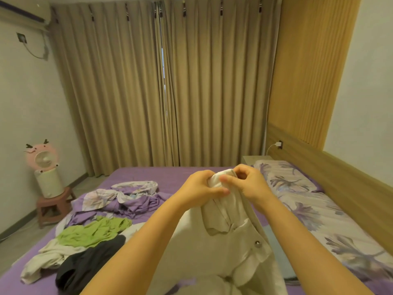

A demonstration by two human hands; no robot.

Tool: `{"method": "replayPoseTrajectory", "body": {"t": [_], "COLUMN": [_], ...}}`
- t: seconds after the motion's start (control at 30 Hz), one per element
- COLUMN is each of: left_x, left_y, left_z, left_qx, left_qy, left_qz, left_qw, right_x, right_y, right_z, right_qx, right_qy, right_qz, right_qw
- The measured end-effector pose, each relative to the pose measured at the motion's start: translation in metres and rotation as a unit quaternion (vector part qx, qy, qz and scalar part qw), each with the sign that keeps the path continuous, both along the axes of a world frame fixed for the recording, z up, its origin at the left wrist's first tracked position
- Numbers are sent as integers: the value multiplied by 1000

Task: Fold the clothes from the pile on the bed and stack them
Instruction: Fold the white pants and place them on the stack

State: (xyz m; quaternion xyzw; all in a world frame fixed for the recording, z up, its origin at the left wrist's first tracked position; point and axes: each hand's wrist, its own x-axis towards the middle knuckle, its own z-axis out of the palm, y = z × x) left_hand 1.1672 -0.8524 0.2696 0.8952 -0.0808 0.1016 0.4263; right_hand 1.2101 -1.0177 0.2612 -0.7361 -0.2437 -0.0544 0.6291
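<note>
- Both hands are gripping the top end of a cream garment [231,237], lifted above the purple bed sheet [170,179]; this opening item is standing ahead of the left-to-right run below.
- Far left, a pink fan [43,159] is sitting on a white cylinder, which is resting on a small reddish stool [54,204] beside the bed.
- On the left part of the bed, the pile is lying loose: a purple floral sheet [119,196] farther away, a green garment [95,231] nearer, a black garment [85,265] nearest, and a pale garment [42,262] at its left edge.
- Left hand [202,186] is curling its fingers round the bunched cream cloth, thumb pressing on its front.
- Right hand [248,179] is pinching the same bunched end from the other side, fingers curled, close against the left hand.
- The cream garment is hanging down between the forearms, a metal snap showing lower down.
- Far right, a floral pillow [285,179] is lying against the wooden headboard [340,173].
</note>
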Motion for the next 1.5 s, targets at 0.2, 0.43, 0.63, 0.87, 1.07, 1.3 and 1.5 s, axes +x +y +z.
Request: {"method": "replayPoseTrajectory", "body": {"t": [0.2, 0.43, 0.63, 0.87, 1.07, 1.3, 1.5], "left_x": [4, -10, -81, -173, -193, -175, -121], "left_y": [-34, 7, 61, 95, 142, 119, 80], "left_z": [10, -63, -229, -352, -424, -472, -498], "left_qx": [-173, -290, -135, 27, -28, 183, 272], "left_qy": [2, 86, 244, 379, 438, 339, 271], "left_qz": [23, 178, 350, 410, 452, 225, 57], "left_qw": [985, 936, 894, 829, 776, 895, 922], "right_x": [0, -8, -41, -77, -86, -92, -83], "right_y": [-70, -68, -6, 53, 59, 20, 26], "right_z": [-5, -107, -228, -334, -405, -460, -472], "right_qx": [-57, -232, -372, -466, -497, -561, -504], "right_qy": [52, 117, 162, 212, 184, 155, 187], "right_qz": [81, 108, 161, 213, 177, 207, 101], "right_qw": [994, 959, 900, 832, 829, 786, 837]}}
